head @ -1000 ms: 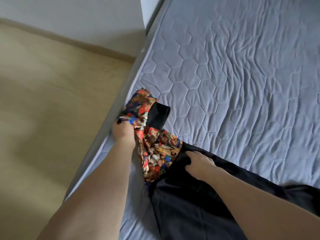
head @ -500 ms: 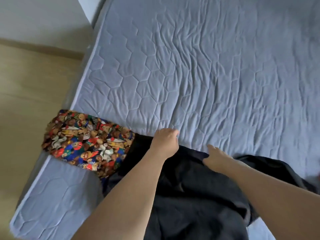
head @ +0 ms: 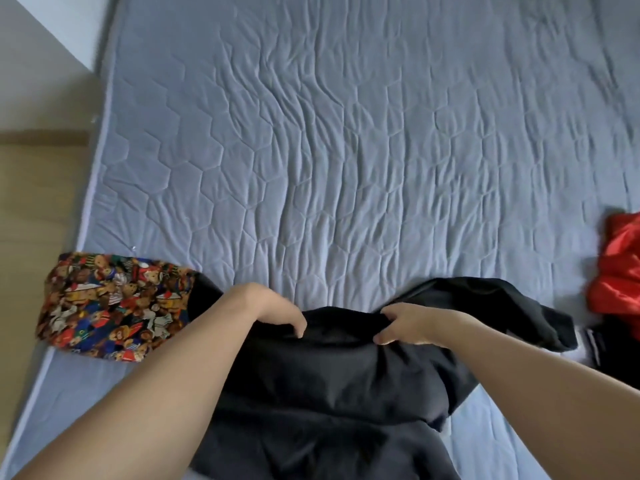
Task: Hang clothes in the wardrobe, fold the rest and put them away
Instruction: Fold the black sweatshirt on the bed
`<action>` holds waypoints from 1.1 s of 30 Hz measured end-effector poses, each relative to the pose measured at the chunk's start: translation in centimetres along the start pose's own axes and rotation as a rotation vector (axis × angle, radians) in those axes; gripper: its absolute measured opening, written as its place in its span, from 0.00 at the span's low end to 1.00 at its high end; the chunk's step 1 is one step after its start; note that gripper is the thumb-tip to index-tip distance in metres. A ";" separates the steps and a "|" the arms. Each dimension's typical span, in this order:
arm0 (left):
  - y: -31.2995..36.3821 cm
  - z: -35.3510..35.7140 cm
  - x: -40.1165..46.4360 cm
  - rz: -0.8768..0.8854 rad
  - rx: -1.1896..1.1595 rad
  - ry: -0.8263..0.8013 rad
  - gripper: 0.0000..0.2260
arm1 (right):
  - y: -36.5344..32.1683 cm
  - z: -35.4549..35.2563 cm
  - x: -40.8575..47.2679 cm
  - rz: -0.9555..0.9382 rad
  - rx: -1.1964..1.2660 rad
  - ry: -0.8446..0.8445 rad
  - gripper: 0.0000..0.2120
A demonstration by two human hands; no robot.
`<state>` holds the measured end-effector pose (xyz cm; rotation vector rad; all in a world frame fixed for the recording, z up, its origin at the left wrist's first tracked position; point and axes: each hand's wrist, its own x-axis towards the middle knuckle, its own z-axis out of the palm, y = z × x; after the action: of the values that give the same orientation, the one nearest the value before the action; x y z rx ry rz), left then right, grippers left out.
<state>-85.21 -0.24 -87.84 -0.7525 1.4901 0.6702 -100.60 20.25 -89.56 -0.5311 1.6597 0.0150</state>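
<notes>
black garment (head: 332,382) spread on the mattress (head: 346,150) near edge | left hand (head: 277,313) and right hand (head: 408,323) curl fingers, pinching its top edge, likely to fold | printed sleeve (head: 114,306) laid out left

The black garment (head: 332,386) is showing as soft, matt woven cloth, its sleeve panel (head: 114,303) looking like smooth printed cotton crowded with a bright teddy-bear pattern. The mattress cover (head: 346,161) is lying as pale grey-blue quilted fabric, matt and puckering along its stitched hexagons, while the red garment (head: 620,268) at the edge is catching light with a slight synthetic sheen. The floor (head: 31,202) is looking like smooth, pale wood-effect boards.
</notes>
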 end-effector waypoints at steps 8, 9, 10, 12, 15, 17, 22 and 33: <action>-2.7 -6.1 -5.9 0.210 -0.203 1.022 0.06 | -9.8 -6.7 -5.2 -0.180 0.201 0.252 0.09; -3.0 -7.4 -6.7 0.199 -0.216 1.254 0.06 | -11.9 -8.1 -5.7 -0.248 0.293 0.405 0.08; -3.2 -8.6 -7.6 0.161 -0.235 1.429 0.08 | -14.0 -9.5 -6.1 -0.316 0.332 0.580 0.08; -3.6 -10.4 -8.7 0.043 -0.293 1.547 0.18 | -17.6 -11.8 -6.9 -0.419 0.232 0.899 0.08; -4.0 -11.1 -8.8 -0.082 -0.350 1.407 0.29 | -19.2 -13.1 -7.2 -0.468 -0.047 1.148 0.17; -3.6 -10.1 -7.8 -0.098 -0.291 1.330 0.31 | -17.8 -12.7 -6.8 -0.424 -0.058 1.128 0.22; 1.6 -5.4 -3.9 0.193 -0.114 1.005 0.25 | -7.0 -10.3 -4.2 0.007 -0.025 0.769 0.31; 18.8 -1.9 3.7 0.524 0.225 1.142 0.29 | 13.8 -7.6 -0.7 0.249 -0.238 0.598 0.33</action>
<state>-101.28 9.62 -91.99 -0.5694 2.8197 0.4202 -112.46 30.42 -91.66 -0.5340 2.3214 0.2610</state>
